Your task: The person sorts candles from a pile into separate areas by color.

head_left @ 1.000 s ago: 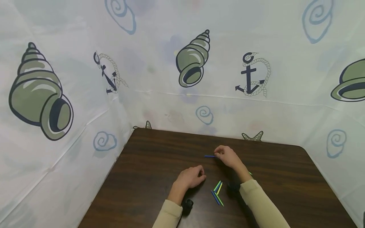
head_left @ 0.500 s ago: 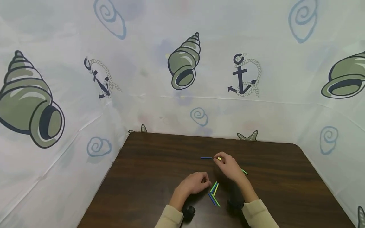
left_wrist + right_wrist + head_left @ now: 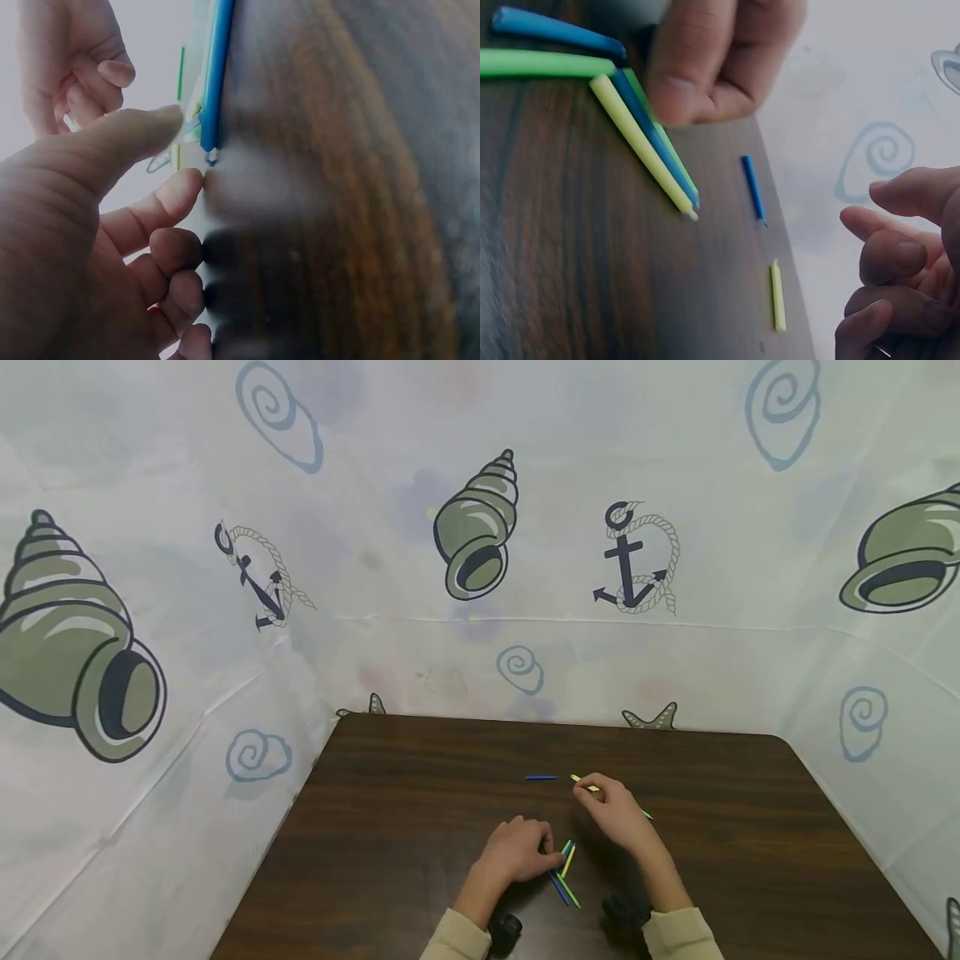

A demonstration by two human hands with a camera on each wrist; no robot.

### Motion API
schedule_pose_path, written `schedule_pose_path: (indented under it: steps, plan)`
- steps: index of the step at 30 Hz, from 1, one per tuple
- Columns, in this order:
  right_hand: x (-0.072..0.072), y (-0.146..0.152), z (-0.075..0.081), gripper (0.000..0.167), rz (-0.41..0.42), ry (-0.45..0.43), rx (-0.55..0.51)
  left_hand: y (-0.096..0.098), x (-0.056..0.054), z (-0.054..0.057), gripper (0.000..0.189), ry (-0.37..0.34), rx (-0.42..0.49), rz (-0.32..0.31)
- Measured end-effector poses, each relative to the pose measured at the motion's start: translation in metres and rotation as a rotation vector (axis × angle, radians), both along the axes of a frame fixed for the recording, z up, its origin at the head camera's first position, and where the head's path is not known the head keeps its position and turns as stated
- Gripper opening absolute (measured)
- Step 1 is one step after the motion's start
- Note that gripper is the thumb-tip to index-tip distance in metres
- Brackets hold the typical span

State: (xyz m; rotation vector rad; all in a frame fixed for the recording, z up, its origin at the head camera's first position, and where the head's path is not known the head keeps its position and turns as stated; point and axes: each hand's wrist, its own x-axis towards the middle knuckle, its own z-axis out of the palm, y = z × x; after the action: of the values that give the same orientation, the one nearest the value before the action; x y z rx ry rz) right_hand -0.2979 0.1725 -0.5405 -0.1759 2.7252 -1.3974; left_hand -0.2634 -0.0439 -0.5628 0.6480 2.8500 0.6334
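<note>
Several thin birthday candles lie in a bent cluster on the table, among them a yellow candle (image 3: 641, 142), a green candle (image 3: 544, 63) and a blue candle (image 3: 217, 75). My left hand (image 3: 519, 850) is at the cluster's left side; in the left wrist view its thumb and index finger are parted beside the blue candle's wick end. Farther back, a lone yellow candle (image 3: 778, 297) rests on the table near a lone blue candle (image 3: 541, 777). My right hand (image 3: 611, 810) is just by that yellow candle, and the right wrist view shows its fingers apart from it.
Another green candle (image 3: 647, 814) lies partly hidden behind my right wrist. The dark wooden table (image 3: 390, 827) ends at a white patterned curtain (image 3: 420, 660). Black wrist cameras sit under both wrists.
My right hand has drawn back rightward from the lone blue candle, and the yellow candle it held lies on the table. My left hand has moved right to the cluster. The head view has shifted slightly.
</note>
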Motion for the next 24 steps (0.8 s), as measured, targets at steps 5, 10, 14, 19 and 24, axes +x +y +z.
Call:
schedule_pose_path:
  steps: [5,10,14,19,24]
  plan:
    - [0.001,0.006,0.001,0.03,-0.024,-0.017,0.003,0.001,0.0,-0.003,0.027,0.016,-0.008,0.001]
    - [0.004,0.007,-0.005,0.028,-0.03,-0.026,0.015,-0.001,-0.003,-0.004,0.025,0.015,-0.004,-0.01]
    - [0.007,0.006,-0.011,0.028,-0.016,-0.023,0.008,-0.002,-0.002,-0.002,0.022,0.018,-0.01,-0.024]
    - [0.008,0.004,-0.018,0.027,-0.008,-0.029,0.008,-0.002,-0.001,0.001,0.018,0.008,-0.015,-0.017]
    - [0.01,0.003,-0.018,0.028,0.032,-0.021,-0.006,-0.002,-0.002,0.002,0.016,0.033,-0.033,-0.007]
